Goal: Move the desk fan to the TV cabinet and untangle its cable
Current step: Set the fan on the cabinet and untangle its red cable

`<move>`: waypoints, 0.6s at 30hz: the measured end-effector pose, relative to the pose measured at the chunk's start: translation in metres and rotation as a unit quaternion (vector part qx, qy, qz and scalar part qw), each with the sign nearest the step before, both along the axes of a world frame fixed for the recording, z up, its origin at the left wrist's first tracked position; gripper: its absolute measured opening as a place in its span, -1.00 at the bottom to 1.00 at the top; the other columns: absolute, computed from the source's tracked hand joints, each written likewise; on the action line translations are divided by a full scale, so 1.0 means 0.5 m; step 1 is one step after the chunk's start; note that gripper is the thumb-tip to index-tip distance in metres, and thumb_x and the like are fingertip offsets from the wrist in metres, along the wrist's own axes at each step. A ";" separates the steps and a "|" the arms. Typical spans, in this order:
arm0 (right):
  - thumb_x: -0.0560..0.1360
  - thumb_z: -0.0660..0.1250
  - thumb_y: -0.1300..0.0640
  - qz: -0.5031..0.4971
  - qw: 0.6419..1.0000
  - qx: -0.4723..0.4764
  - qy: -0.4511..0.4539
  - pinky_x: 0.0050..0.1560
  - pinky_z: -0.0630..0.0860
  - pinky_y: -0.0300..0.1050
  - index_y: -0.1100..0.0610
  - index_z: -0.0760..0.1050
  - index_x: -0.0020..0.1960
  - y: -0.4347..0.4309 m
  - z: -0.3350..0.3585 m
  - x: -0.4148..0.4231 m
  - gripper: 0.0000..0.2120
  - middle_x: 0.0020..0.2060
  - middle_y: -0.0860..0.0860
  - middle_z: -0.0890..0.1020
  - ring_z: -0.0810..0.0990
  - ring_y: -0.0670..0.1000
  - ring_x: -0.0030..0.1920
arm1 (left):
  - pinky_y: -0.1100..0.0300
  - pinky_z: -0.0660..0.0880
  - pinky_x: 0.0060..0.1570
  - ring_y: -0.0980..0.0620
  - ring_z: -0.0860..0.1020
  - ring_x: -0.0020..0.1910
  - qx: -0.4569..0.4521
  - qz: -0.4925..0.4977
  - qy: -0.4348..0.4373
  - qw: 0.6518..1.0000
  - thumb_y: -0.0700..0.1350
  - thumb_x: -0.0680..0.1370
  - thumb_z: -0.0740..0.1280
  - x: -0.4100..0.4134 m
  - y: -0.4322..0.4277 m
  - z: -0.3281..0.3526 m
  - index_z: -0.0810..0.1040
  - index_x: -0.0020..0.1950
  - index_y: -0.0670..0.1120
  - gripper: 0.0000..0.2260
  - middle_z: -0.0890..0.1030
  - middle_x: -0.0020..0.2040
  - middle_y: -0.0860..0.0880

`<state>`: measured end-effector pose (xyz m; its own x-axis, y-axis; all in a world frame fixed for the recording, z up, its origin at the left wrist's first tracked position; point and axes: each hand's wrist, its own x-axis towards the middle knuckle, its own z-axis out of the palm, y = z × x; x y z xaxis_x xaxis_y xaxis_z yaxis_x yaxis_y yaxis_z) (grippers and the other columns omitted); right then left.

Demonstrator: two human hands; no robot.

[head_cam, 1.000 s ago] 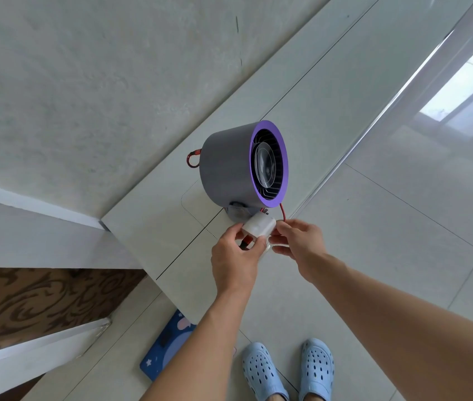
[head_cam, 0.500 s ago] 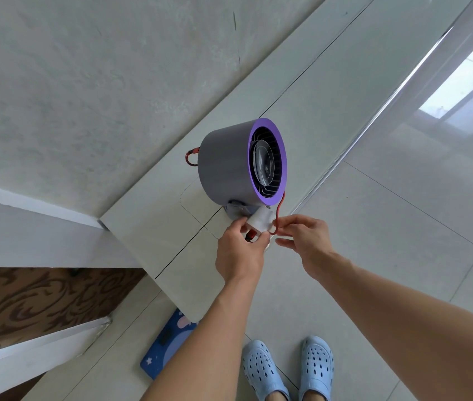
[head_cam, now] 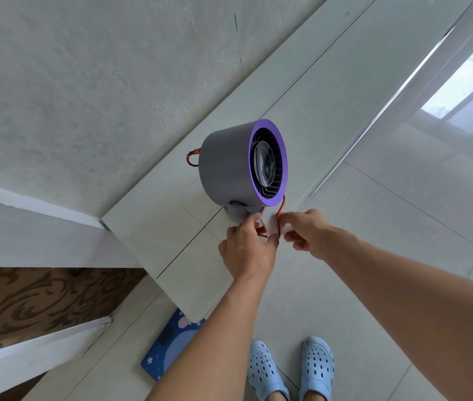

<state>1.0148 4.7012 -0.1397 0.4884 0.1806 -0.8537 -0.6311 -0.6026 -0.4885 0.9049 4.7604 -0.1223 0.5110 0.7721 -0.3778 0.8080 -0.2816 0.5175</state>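
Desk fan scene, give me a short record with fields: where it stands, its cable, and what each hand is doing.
fan: grey, purple-rimmed desk fan upright on the cabinet top
cable: red cable loops behind the fan and runs down its front to the hands
left hand: grips the white plug
right hand: pinches the red cable beside the plug
floor: blue mat, clogs

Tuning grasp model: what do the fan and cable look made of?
Fan: likely matte grey plastic, smooth with a dull, even sheen. Cable: thin, red, probably a rubber or PVC jacket; it bends in soft loops.
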 end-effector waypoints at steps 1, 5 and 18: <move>0.42 0.39 0.12 -0.020 1.000 -0.002 -0.001 -0.39 0.38 -0.16 0.23 0.45 -0.14 -0.004 0.000 0.001 -0.81 -0.33 0.16 0.59 0.51 0.09 -0.36 | 0.14 0.23 0.09 0.05 0.44 0.20 0.023 0.000 -0.008 1.000 0.05 0.45 0.42 -0.001 -0.004 0.001 0.51 0.28 0.14 -0.61 0.61 0.15 0.15; 0.48 0.33 0.09 -0.095 0.995 0.021 0.006 -0.48 0.54 -0.16 0.24 0.42 -0.09 -0.021 0.004 0.002 -0.80 -0.25 0.20 0.64 0.62 0.10 -0.44 | 0.15 0.31 0.12 0.08 0.43 0.18 0.083 -0.031 -0.052 0.995 0.11 0.42 0.45 -0.006 -0.030 0.002 0.59 0.17 0.20 -0.68 0.58 0.10 0.18; 0.47 0.40 0.19 -0.108 0.990 0.086 -0.007 -0.23 0.63 -0.04 0.36 0.53 0.03 -0.068 0.039 0.009 -0.75 -0.07 0.30 0.63 0.66 0.23 -0.19 | 0.15 0.18 -0.11 0.02 0.43 0.08 0.059 0.004 0.016 0.998 0.06 0.49 0.38 0.025 -0.034 0.001 0.66 -0.08 0.10 -0.90 0.58 -0.06 0.08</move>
